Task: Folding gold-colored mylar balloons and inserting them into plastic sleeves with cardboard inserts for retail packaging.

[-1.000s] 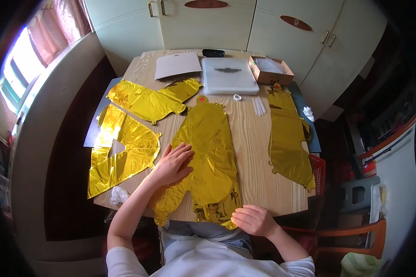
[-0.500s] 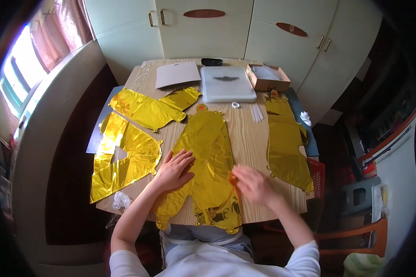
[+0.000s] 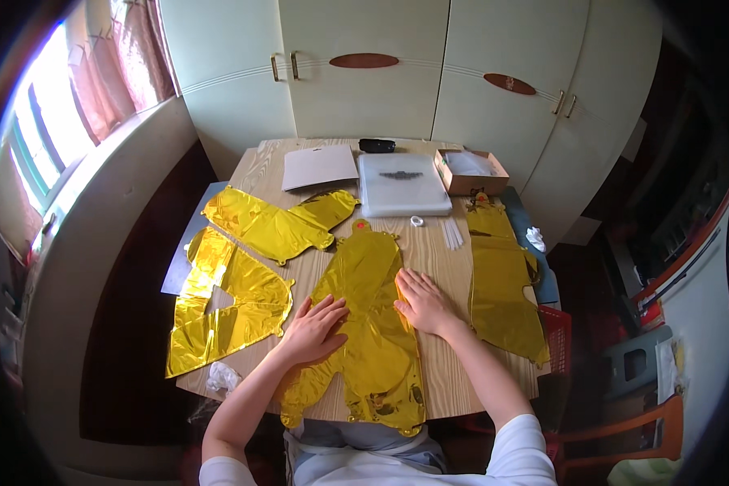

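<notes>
From the head camera, looking down at a wooden table [image 3: 449, 381], both of a person's bare hands rest on one long gold foil sheet [image 3: 371, 279] that lies in the middle of the tabletop, its lower end reaching the near edge. The left hand [image 3: 314, 328] lies palm down along the sheet's left side, loosely opened and grasping nothing, its fingers pointing away and to the right, its thumb spread lower over the foil. The right hand [image 3: 424, 304] lies at the sheet's right edge, a little farther from the body, also palm down and unclenched; its fingers extend away and to the left, close together, with the thumb side over the foil. Both forearms come up from the lower edge and slant inward toward each other, bare below the short white sleeves [image 3: 520, 449]. Left of the hands lie two more gold pieces: a nearer one [image 3: 251, 279] with a gap in its middle, and a farther one [image 3: 271, 231]. Another gold piece [image 3: 498, 287] lies to the right, apart from the right hand. Beyond the middle sheet are a small white ring [image 3: 417, 221] and some thin white strips [image 3: 452, 235].
</notes>
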Demonstrator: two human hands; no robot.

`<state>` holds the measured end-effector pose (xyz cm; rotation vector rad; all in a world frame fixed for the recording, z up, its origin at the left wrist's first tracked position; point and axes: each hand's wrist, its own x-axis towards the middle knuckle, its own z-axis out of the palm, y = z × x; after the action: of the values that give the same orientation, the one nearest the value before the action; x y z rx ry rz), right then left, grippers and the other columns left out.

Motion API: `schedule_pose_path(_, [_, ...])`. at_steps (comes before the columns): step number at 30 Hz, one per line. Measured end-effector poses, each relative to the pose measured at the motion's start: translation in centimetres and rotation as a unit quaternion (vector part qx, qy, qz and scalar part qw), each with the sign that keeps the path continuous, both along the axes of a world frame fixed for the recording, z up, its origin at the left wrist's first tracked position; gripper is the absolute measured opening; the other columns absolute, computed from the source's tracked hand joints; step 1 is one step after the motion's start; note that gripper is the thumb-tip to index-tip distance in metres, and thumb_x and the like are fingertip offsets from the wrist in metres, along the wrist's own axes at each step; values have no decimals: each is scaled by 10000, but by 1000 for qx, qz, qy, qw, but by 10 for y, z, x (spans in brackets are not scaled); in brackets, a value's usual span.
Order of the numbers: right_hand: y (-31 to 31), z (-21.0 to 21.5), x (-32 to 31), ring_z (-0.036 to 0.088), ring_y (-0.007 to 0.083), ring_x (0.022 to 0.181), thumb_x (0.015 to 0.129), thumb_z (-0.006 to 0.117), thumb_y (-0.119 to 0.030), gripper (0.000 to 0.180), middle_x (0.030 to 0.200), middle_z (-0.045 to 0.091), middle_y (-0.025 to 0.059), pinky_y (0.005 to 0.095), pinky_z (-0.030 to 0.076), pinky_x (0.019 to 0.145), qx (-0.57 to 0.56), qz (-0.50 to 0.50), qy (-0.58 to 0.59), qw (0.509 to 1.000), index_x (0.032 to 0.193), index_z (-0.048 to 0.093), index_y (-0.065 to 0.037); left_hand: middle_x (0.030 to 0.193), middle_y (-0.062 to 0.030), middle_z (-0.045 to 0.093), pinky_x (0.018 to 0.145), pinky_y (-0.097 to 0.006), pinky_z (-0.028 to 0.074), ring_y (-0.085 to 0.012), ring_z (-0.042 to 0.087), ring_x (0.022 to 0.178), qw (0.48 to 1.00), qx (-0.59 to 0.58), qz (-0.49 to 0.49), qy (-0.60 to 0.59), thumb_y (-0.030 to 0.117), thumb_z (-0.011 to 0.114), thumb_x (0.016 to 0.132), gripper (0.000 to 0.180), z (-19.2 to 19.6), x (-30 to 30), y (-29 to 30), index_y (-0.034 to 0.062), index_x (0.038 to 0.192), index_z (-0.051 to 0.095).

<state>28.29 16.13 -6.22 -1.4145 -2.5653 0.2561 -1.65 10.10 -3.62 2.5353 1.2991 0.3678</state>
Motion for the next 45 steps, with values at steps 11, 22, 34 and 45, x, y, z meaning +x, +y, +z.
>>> schedule_pose_path(11, [-4, 7, -4, 174, 261, 1469, 1005, 331, -480, 676, 1569, 238, 149, 380, 109, 1207, 0, -7, -25, 1000, 1490, 277, -12, 1487, -149, 390, 1157, -478, 224, -316, 302, 1414, 997, 12, 69, 15, 432, 591, 895, 647, 13, -13, -17, 46, 1389, 430])
schedule_pose_path(22, [-5, 19, -4, 148, 253, 1476, 881, 392, -722, 963, 1582, 204, 137, 381, 106, 1210, -27, -6, -56, 998, 1497, 241, 1, 982, -164, 538, 845, -423, 440, -337, 515, 971, 921, 25, 376, 92, 442, 807, 674, 531, 33, -47, -145, 11, 881, 577])
schedule_pose_path(34, [-4, 18, -2, 137, 260, 1477, 795, 450, -796, 1090, 1586, 187, 139, 385, 105, 1209, -44, -4, -57, 997, 1505, 216, -3, 965, -79, 510, 765, -310, 445, -207, 534, 867, 855, -193, 340, -340, 123, 726, 809, 195, 18, -41, -140, -21, 879, 614])
schedule_pose_path(45, [-3, 3, 3, 207, 282, 1454, 851, 508, -687, 912, 1566, 238, 144, 421, 176, 1188, 53, 11, 30, 998, 1469, 337, -38, 1247, -186, 507, 1017, -418, 379, -355, 466, 1219, 921, -59, 81, -376, 145, 731, 803, 237, 49, 76, -96, 9, 896, 561])
